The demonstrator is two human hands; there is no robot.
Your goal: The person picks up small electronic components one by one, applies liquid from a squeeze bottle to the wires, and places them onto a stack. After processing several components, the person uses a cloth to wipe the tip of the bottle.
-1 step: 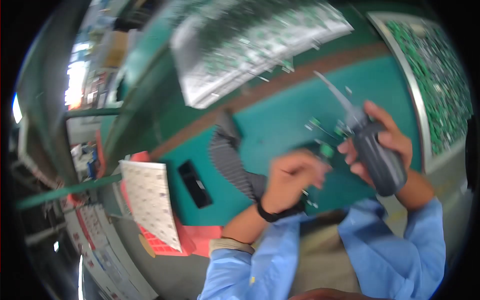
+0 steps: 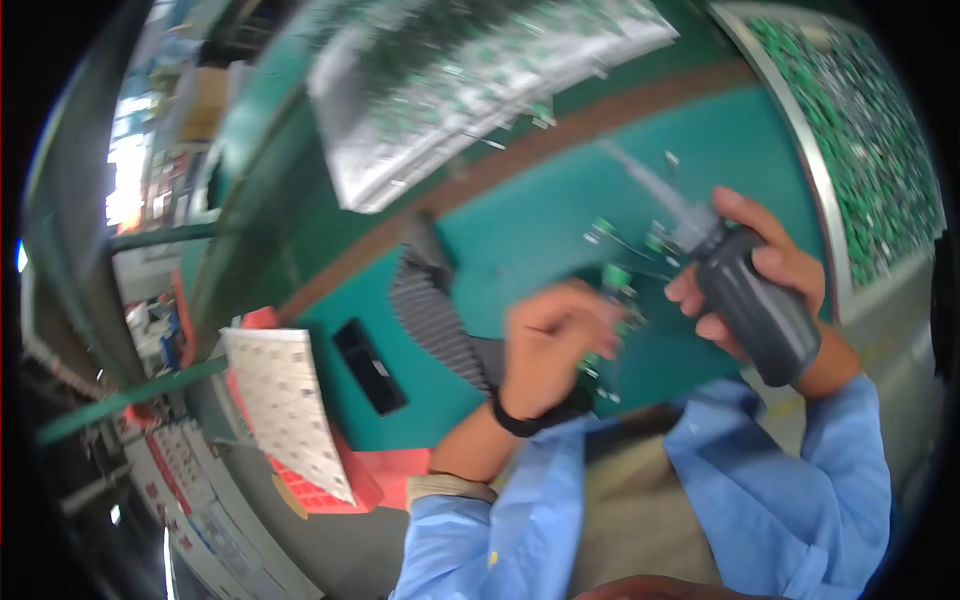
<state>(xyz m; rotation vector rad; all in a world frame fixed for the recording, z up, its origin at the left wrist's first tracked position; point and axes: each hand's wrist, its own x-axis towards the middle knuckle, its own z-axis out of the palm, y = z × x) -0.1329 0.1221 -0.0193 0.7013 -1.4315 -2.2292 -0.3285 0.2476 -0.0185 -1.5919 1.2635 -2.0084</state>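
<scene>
The left hand (image 2: 555,345), blurred and half curled, shows slightly further left, leaving the small green components with silvery ends (image 2: 617,277) beside its fingertips plainer; I cannot tell whether it grips one. The work on these pieces seems, in my judgement, still in progress. The right hand (image 2: 797,275) wraps round a dark grey plastic squeeze bottle (image 2: 757,305), its long translucent nozzle (image 2: 650,190) slanting up and left above the green worktop (image 2: 500,240). Against the earlier frame, the bottle barely shifts, while the black rectangular phone (image 2: 370,367), grey striped cloth (image 2: 432,310) and, beyond, the white tray of green pieces (image 2: 355,180) and metal-rimmed tray (image 2: 822,200) slide leftward, so the viewpoint has probably turned
</scene>
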